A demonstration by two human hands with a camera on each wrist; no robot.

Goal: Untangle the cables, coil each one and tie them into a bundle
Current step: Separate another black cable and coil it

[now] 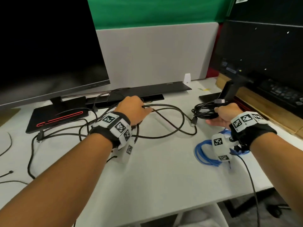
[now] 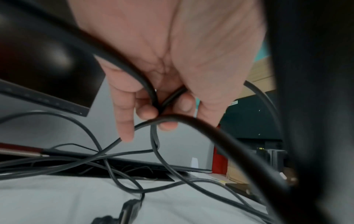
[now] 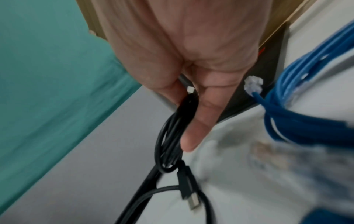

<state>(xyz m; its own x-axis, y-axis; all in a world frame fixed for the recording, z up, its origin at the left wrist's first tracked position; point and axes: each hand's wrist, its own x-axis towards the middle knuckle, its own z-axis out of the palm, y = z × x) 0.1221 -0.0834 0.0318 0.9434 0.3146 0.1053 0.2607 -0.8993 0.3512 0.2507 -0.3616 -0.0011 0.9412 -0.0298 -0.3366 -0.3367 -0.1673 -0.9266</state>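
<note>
Right hand point(image 1: 225, 113) grips black coil point(image 1: 204, 110); no legible writing.

A white desk point(image 1: 164, 169) fills the lower frame. At upper left stands a dark monitor point(image 1: 45, 46) on a black base with a red stripe point(image 1: 57, 118). Behind, at centre, a grey partition panel point(image 1: 155, 53) rises below a green wall point(image 1: 155, 10). At right, dark equipment point(image 1: 265, 46) sits on a wooden ledge point(image 1: 262, 105).

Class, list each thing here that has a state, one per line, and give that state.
left hand: grips loose black cable, uncoiled
right hand: holds black coil, wound
blue cable: coiled, on the desk
monitor: dark screen
</note>
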